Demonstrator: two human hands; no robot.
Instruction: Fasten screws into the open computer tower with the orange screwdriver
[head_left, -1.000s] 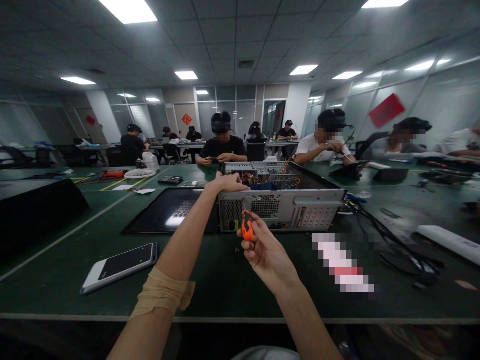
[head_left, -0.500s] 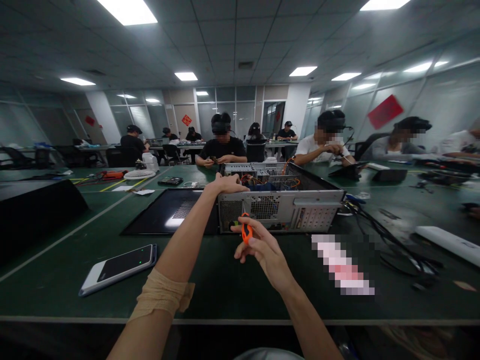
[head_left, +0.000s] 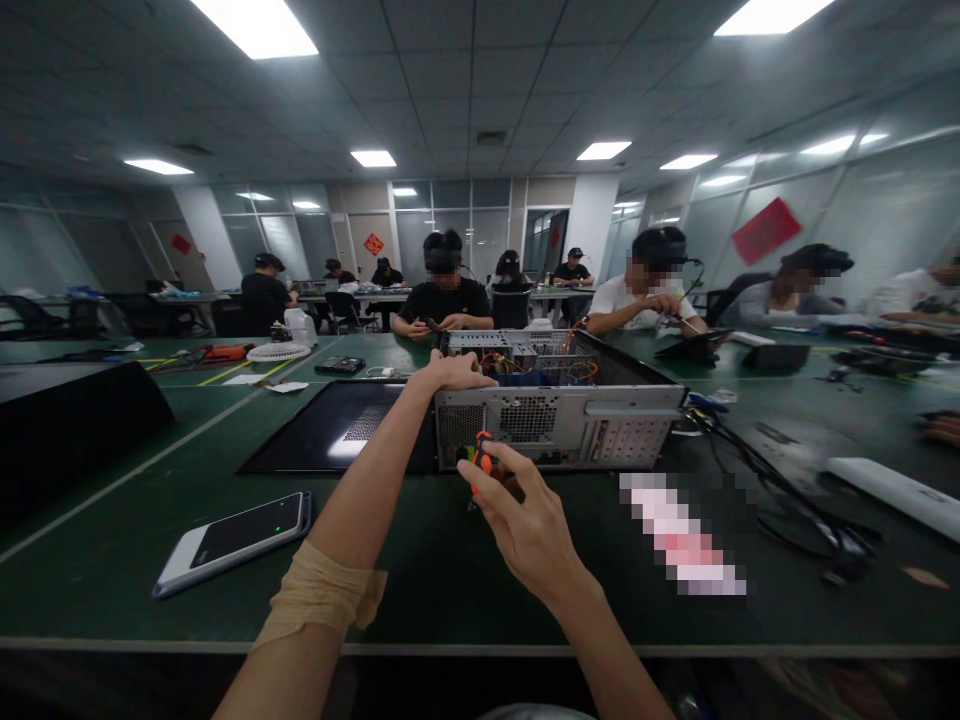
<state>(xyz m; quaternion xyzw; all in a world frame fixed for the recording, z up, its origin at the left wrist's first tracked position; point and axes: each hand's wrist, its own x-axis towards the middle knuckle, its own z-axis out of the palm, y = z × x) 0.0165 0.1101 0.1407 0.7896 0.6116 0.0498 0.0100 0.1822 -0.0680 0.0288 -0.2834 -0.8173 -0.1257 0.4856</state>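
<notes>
The right hand (head_left: pixel 525 525) has dropped lower than a second ago, so the orange screwdriver (head_left: pixel 482 458) now points at the bottom back of the computer case (head_left: pixel 559 420). The case lies open on the green table (head_left: pixel 450 570), with wires (head_left: pixel 559 368) inside. Its side panel (head_left: pixel 337 425) is already off, just beside it. The left hand (head_left: pixel 450 370) is pressed flat on the case's top corner. The right hand's fingers pinch the screwdriver.

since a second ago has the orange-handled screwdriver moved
Yes. The orange-handled screwdriver in the right hand has dropped lower against the grey metal computer case, from its rear fan grille toward its bottom edge, and tilted left.
</notes>
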